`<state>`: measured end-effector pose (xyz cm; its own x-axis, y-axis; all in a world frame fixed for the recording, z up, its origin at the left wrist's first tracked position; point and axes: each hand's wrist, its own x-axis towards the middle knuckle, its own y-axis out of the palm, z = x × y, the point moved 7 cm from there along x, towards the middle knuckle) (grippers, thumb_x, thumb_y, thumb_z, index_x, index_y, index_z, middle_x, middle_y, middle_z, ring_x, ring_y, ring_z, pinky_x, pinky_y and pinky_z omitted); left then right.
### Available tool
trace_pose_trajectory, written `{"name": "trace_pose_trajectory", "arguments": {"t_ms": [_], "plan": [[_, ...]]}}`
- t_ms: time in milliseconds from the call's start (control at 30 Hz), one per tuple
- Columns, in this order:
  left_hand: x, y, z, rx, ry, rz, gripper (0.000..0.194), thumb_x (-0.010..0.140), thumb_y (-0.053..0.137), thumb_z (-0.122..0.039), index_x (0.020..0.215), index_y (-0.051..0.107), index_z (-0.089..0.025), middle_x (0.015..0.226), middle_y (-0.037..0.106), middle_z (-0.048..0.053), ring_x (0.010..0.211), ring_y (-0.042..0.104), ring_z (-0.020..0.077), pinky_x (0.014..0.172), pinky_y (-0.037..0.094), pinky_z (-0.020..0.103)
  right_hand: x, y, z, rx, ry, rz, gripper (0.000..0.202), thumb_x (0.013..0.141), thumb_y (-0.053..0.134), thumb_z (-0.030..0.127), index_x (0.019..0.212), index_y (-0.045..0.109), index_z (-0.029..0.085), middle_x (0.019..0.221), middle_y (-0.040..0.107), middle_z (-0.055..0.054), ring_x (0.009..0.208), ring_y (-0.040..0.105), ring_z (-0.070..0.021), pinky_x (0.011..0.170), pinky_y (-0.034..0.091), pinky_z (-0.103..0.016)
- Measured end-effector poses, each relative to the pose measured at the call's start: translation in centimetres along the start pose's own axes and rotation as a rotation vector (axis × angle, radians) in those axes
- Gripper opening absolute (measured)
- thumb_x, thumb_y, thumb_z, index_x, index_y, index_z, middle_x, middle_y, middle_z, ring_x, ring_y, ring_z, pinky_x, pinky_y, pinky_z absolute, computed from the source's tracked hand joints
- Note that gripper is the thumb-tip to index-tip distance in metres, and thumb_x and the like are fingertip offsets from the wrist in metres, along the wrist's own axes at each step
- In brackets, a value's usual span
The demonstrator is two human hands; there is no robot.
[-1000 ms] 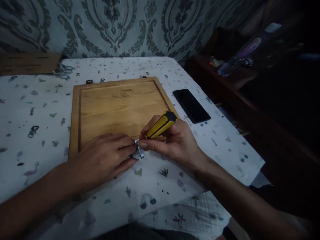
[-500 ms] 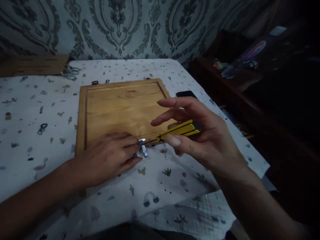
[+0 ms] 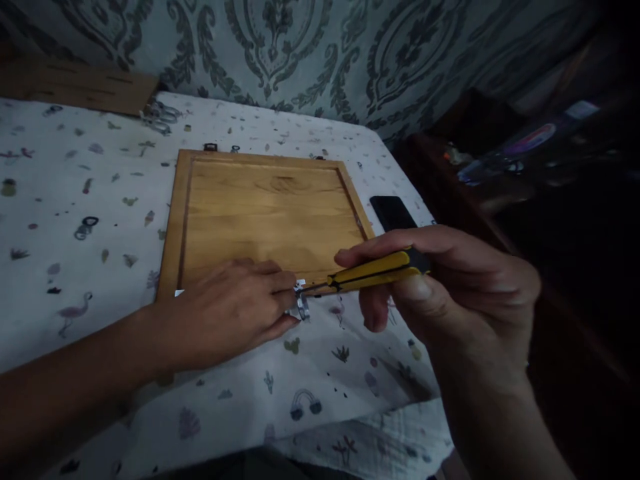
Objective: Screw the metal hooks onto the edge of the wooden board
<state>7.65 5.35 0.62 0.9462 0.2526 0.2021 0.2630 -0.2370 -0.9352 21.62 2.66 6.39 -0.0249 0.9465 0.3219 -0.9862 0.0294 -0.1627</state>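
My right hand (image 3: 450,287) grips a screwdriver (image 3: 375,270) with a yellow and black handle, thumb below and index finger above. Its thin shaft points left, and the tip meets a silver metal fitting (image 3: 303,307) at the near edge of a wooden panel (image 3: 270,213). Over that edge lies my left hand (image 3: 235,310), palm down, fingers pressed together around the fitting and covering most of it. A small bright glint shows at the panel's edge left of my wrist. The panel is flat, with a raised frame.
Dark hinges (image 3: 211,147) sit at the panel's far edge. A black phone (image 3: 393,212) lies to its right. Cardboard (image 3: 100,87) and a bundle of metal pieces (image 3: 160,117) rest at the back left. A plastic bottle (image 3: 535,140) stands past the table's right side.
My right-hand fingers, spread out before, have closed around the screwdriver handle. The view has tilted and shifted a little. My left hand stays on the fitting.
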Motion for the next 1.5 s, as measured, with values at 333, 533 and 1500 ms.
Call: {"name": "trace_pose_trajectory", "arguments": {"t_ms": [333,533,1500], "plan": [[-0.1,0.0,0.1,-0.036,-0.001,-0.031,0.021,0.100,0.049,-0.030,0.097,0.066,-0.017,0.094,0.068,0.004,0.089,0.062,0.0213,0.076,0.048,0.034,-0.7,-0.4,0.6,-0.136,-0.111,-0.182,0.021,0.083,0.077,0.026,0.104,0.075,0.028,0.092,0.075,-0.003,0.052,0.062,-0.0135,0.038,0.053,-0.029],[-0.3,0.2,0.3,-0.061,-0.010,-0.056,0.023,0.101,0.048,-0.032,0.097,0.065,-0.018,0.099,0.069,0.004,0.089,0.062,0.0199,0.076,0.046,0.034,-0.5,-0.4,0.9,-0.315,-0.143,-0.126,0.018,0.082,0.077,0.037,0.097,0.079,0.028,0.076,0.068,-0.004,0.053,0.058,-0.0169,0.039,0.046,-0.034],[-0.2,0.1,0.1,-0.022,0.020,-0.043,0.024,0.101,0.047,-0.030,0.097,0.067,-0.017,0.095,0.068,0.005,0.087,0.063,0.0207,0.076,0.047,0.034,-0.4,-0.1,0.1,-0.293,-0.145,-0.088,0.020,0.075,0.083,0.026,0.095,0.078,0.030,0.082,0.077,-0.001,0.060,0.066,-0.0179,0.054,0.058,-0.034]]}}
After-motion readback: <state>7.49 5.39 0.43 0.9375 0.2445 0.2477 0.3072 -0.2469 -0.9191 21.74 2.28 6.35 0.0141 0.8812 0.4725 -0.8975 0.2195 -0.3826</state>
